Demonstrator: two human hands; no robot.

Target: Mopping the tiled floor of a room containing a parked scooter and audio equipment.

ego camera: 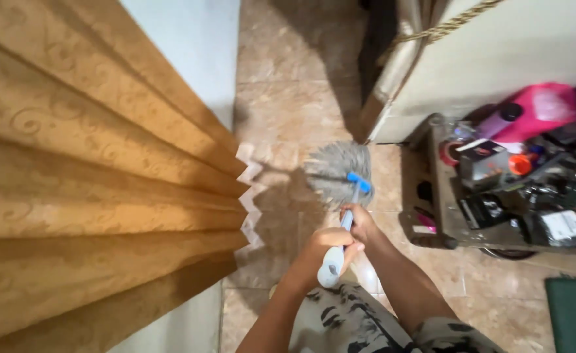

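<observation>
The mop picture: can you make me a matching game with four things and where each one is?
Things:
1. mop head
2. curtain
3. pink bottle
4. green mat

Places:
A. bottom right corner of the floor
B. on the crowded low shelf at the right
C. hanging down the left side
D. on the tiled floor, in front of both hands

Right pairs: 1-D, 2-C, 3-B, 4-A.

The left hand grips the top end of the mop handle, and the right hand grips it lower down.
</observation>
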